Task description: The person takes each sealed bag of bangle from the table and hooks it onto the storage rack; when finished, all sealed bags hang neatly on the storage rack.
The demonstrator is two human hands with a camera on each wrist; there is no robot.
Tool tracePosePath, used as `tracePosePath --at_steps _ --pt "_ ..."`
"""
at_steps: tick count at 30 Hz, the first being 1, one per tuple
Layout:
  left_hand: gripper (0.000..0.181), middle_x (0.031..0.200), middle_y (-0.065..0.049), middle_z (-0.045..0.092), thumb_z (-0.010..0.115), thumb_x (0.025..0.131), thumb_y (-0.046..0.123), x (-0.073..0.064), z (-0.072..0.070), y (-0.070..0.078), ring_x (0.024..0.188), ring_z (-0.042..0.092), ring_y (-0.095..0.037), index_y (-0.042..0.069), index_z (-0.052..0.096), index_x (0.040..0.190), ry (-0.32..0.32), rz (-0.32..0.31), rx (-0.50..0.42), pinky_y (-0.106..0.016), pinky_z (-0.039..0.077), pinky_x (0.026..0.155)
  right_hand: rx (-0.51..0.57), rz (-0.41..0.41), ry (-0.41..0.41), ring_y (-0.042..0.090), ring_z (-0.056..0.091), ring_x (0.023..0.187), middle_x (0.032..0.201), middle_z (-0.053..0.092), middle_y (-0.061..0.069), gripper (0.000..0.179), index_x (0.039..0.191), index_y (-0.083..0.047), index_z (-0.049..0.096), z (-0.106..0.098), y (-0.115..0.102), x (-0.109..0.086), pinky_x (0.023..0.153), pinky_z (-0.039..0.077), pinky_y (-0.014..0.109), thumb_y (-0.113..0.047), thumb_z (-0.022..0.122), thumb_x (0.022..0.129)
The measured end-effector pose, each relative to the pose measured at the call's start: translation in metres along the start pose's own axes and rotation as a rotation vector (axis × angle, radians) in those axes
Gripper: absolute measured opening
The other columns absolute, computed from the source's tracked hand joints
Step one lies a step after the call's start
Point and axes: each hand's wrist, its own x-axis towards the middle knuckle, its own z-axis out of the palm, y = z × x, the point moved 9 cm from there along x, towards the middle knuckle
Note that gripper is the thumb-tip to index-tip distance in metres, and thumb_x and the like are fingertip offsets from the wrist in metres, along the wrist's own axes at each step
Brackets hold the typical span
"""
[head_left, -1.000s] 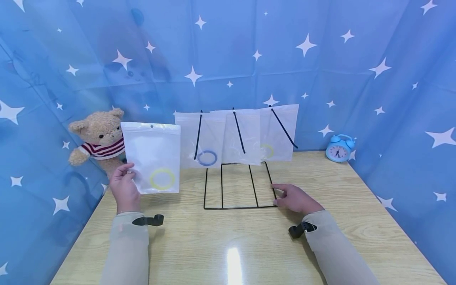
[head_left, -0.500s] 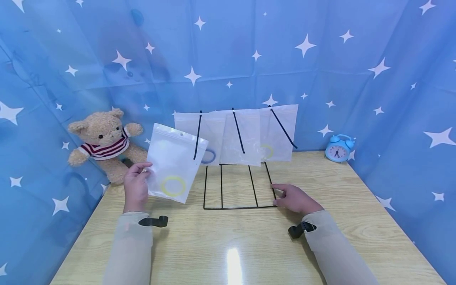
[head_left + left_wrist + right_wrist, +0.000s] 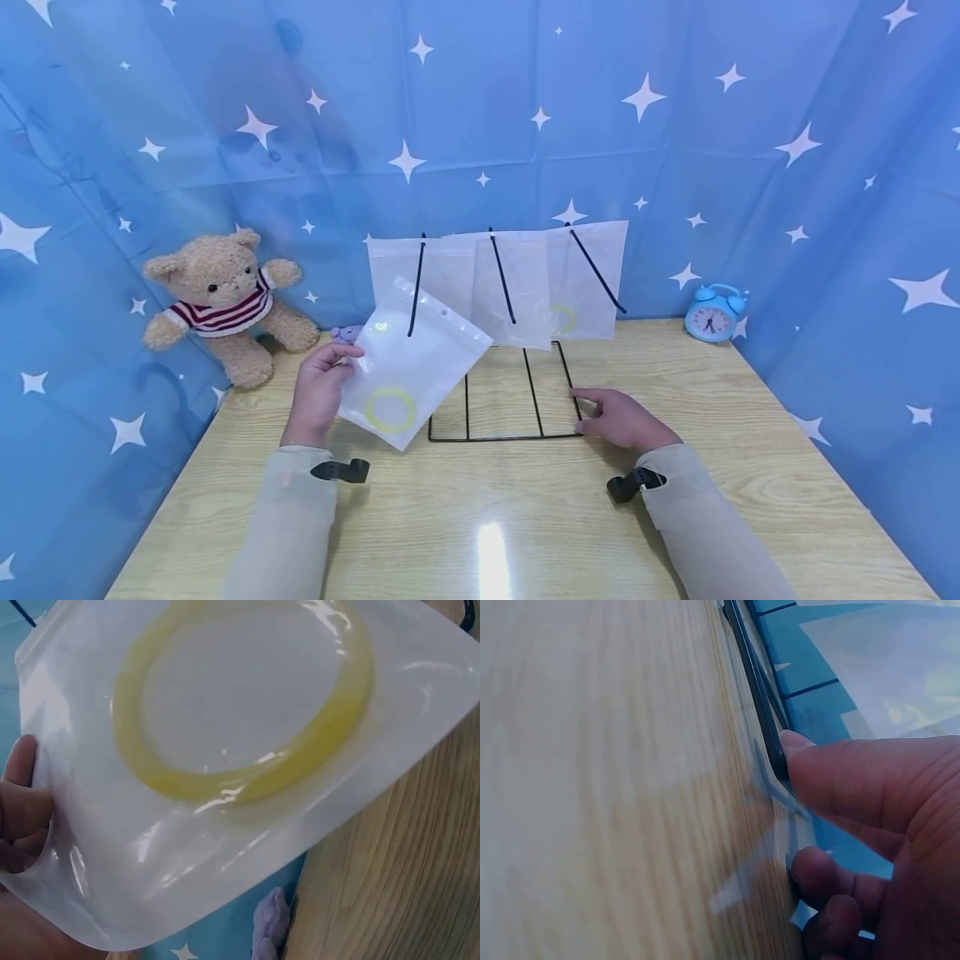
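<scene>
A white zip bag (image 3: pixel 423 358) with a yellow ring (image 3: pixel 391 410) inside is pinched at its left edge by my left hand (image 3: pixel 318 392). It tilts to the right, its punched hole near the tip of the left rod of a black wire rack (image 3: pixel 487 439). In the left wrist view the ring (image 3: pixel 330 731) shows through the plastic. My right hand (image 3: pixel 622 417) holds the rack's base at its front right corner; the thumb (image 3: pixel 855 776) presses the black wire. Three bags hang on the rack's rods: left (image 3: pixel 390 254), middle (image 3: pixel 531 292) and right (image 3: pixel 611 258). The held bag partly covers the left one.
A teddy bear (image 3: pixel 225 287) sits at the back left of the wooden table (image 3: pixel 420 517). Behind the held bag a small purple object (image 3: pixel 346 333) peeks out. A blue alarm clock (image 3: pixel 710 315) stands at the back right, before a starry blue curtain (image 3: pixel 480 100).
My left hand has carried the bag to the right and tilted it clockwise, uncovering the bear and covering the blue ring in the left hanging bag. My right hand has stayed on the rack.
</scene>
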Motion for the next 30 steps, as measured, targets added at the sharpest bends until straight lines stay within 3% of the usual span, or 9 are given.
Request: tracePosePath --at_steps 6,12,19,25,30 --pt "0.029 0.113 0.013 0.067 0.046 0.092 -0.014 -0.004 0.022 -0.002 0.104 0.062 -0.009 -0.015 0.066 0.114 -0.117 0.012 0.078 -0.021 0.054 0.086 -0.008 -0.006 0.001 0.022 0.052 0.086 0.099 0.061 0.008 0.067 0.158 -0.016 0.052 -0.001 -0.001 0.000 0.073 0.044 0.035 -0.026 0.077 0.097" --pt "0.030 0.115 0.009 0.067 0.047 0.094 -0.011 -0.008 0.040 0.000 0.108 0.062 -0.009 -0.008 0.071 0.113 -0.222 0.019 0.134 -0.021 0.053 0.090 -0.001 0.001 -0.002 0.023 0.052 0.085 0.099 0.061 0.008 0.066 0.158 -0.016 0.051 0.000 0.000 0.000 0.073 0.044 0.035 -0.025 0.076 0.097" --pt "0.029 0.113 0.008 0.069 0.048 0.094 -0.012 -0.018 0.059 0.011 0.103 0.065 -0.012 -0.012 0.069 0.114 -0.325 0.056 0.134 -0.025 0.055 0.086 0.007 0.002 0.001 0.022 0.050 0.080 0.089 0.056 0.007 0.067 0.158 -0.017 0.051 0.001 0.000 0.001 0.069 0.042 0.035 -0.024 0.077 0.097" --pt "0.025 0.117 0.013 0.070 0.049 0.097 -0.010 -0.027 0.073 0.022 0.112 0.062 -0.010 -0.014 0.068 0.113 -0.408 0.093 0.127 -0.024 0.053 0.091 0.003 0.005 -0.001 0.022 0.052 0.082 0.092 0.059 0.007 0.067 0.158 -0.018 0.051 0.001 0.002 0.002 0.071 0.043 0.035 -0.024 0.076 0.097" --pt "0.024 0.117 0.013 0.071 0.051 0.098 -0.008 -0.033 0.078 0.032 0.110 0.065 -0.011 -0.006 0.073 0.109 -0.436 0.124 0.082 -0.025 0.055 0.089 0.003 0.006 0.005 0.023 0.052 0.080 0.091 0.059 0.007 0.066 0.158 -0.018 0.052 0.000 0.004 0.003 0.070 0.044 0.036 -0.023 0.076 0.096"
